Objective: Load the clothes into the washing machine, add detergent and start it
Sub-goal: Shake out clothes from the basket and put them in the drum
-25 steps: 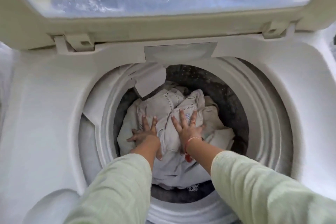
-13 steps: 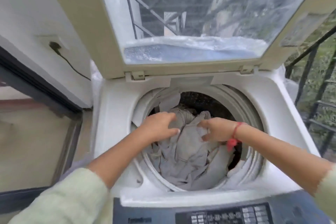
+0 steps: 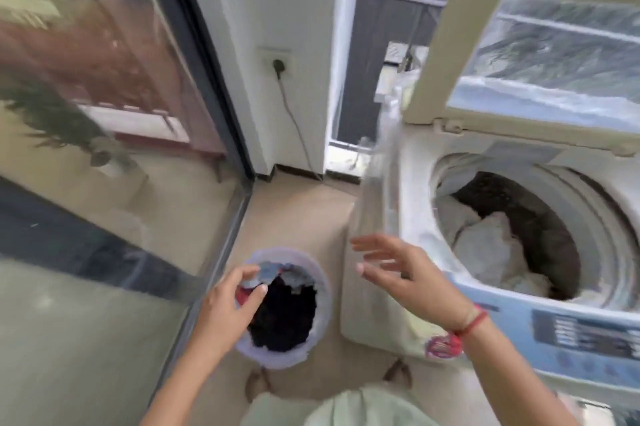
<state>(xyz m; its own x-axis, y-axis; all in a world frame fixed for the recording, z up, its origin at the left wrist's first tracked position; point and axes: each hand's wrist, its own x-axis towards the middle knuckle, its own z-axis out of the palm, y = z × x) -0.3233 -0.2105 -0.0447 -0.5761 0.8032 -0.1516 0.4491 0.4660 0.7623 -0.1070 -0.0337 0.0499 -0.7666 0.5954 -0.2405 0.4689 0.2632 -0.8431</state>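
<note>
Left hand (image 3: 227,308) reaches down, fingers curved over dark clothes (image 3: 284,315) in the basket (image 3: 322,290); whether they pinch, I cannot tell. Right of them the right hand (image 3: 412,282) hovers, fingers spread; beyond, the washing machine (image 3: 412,190) holds pale laundry (image 3: 491,245).

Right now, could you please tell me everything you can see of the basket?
The basket is round, pale lilac, plastic-looking, upright on the floor left of the washer. Dark clothes nearly fill it, with grey and red pieces on top. The left hand reaches over its left rim; contact is unclear.

Two hands (image 3: 227,304) (image 3: 414,282), one washer (image 3: 412,169), seemingly one basket (image 3: 277,359)
</note>
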